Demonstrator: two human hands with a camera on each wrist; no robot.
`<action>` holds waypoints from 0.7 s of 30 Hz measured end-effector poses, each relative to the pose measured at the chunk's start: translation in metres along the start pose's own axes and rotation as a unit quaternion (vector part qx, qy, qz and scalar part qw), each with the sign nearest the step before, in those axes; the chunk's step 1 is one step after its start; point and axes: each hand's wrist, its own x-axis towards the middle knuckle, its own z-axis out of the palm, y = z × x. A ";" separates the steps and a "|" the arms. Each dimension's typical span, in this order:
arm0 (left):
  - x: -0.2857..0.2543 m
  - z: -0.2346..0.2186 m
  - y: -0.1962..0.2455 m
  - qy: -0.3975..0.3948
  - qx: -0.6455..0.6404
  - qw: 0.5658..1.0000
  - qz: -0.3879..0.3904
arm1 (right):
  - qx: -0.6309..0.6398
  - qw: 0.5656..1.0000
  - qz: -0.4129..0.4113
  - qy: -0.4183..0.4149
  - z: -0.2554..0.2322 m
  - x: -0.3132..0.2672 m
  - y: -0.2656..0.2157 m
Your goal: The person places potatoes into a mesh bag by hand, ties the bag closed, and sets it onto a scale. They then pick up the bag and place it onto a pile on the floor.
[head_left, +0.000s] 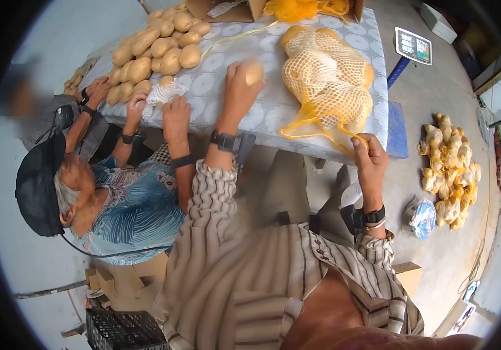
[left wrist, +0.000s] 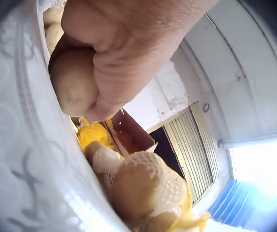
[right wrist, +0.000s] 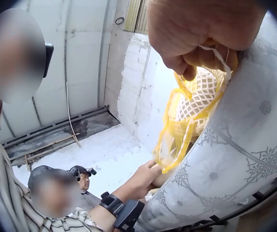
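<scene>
My left hand [head_left: 237, 93] grips a tan potato [head_left: 254, 73] over the table; in the left wrist view the thumb and fingers wrap round the potato [left wrist: 74, 82]. To its right lies a yellow mesh bag [head_left: 303, 125] filled with potatoes in white foam net sleeves [head_left: 335, 73], its mouth toward me. At the near table edge my right hand [head_left: 371, 166] pinches the rim of that mouth. The right wrist view shows the right hand [right wrist: 201, 29] from behind, with the yellow mesh [right wrist: 170, 150] hanging loosely beside it.
Loose potatoes [head_left: 157, 46] are heaped at the table's left. Beside me a person in a blue top [head_left: 134, 198] handles a potato in a foam sleeve [head_left: 166, 92]. A cardboard box [head_left: 256, 9] with yellow mesh stands behind. Filled bags [head_left: 449, 169] lie on the floor right, near a scale [head_left: 413, 46].
</scene>
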 end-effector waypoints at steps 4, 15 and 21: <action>0.043 0.027 -0.004 -0.076 -0.006 0.997 0.003 | 0.010 1.000 -0.006 0.013 0.001 0.000 -0.001; 0.055 0.011 -0.003 -0.155 -0.004 0.985 -0.069 | 0.000 1.000 -0.018 0.006 0.001 0.001 -0.005; 0.036 -0.010 0.017 -0.131 -0.049 0.986 -0.085 | -0.001 1.000 -0.003 0.003 0.000 0.002 -0.006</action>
